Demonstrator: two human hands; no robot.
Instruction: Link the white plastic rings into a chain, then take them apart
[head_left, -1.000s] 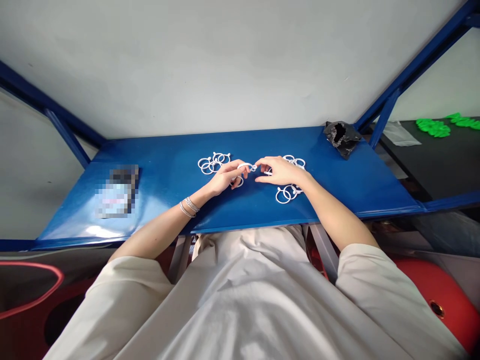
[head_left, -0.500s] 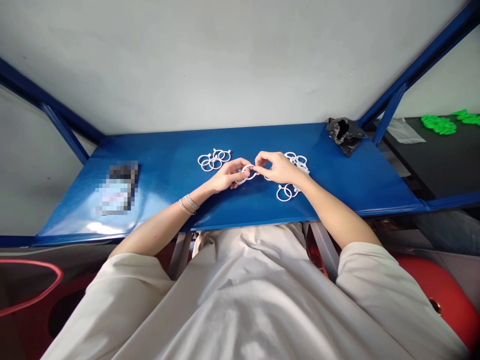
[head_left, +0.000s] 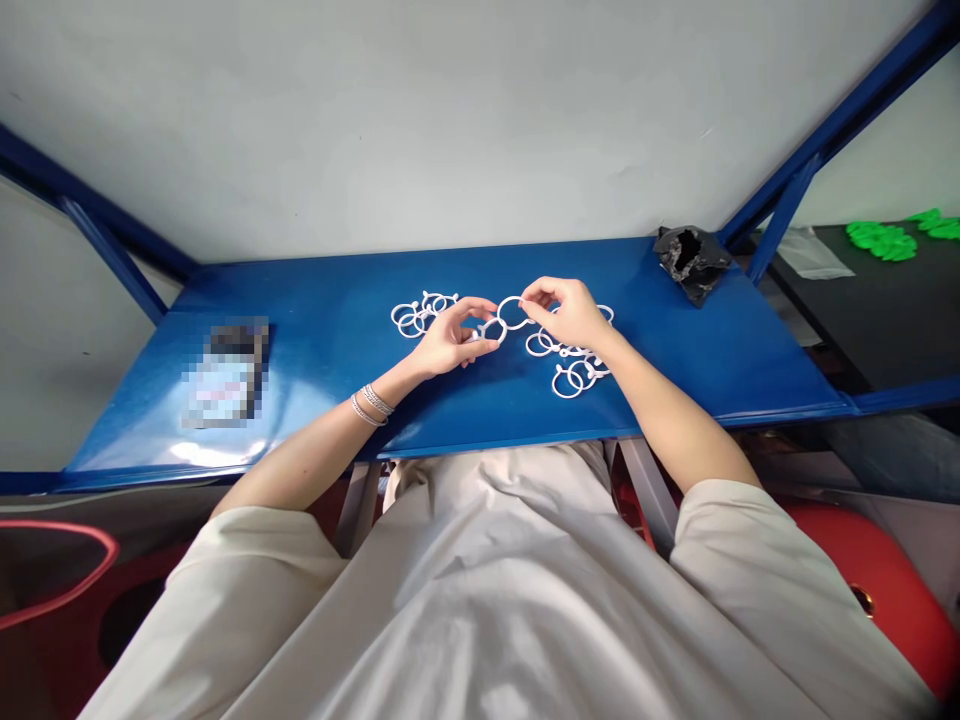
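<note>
Both hands have slid up over the blue worktop (head_left: 322, 395) since the earlier frame: past the left ring pile (head_left: 415, 318), the left hand (head_left: 454, 342) pinches a small white plastic ring (head_left: 493, 330), linked to a larger ring (head_left: 513, 297) whose rim the right hand (head_left: 571, 315) grips with closed fingers, above the right ring pile (head_left: 568, 380).

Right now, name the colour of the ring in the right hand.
White ring, best in head view.

White plastic rings (head_left: 513, 313) on blue metal shelf (head_left: 735, 375).
</note>
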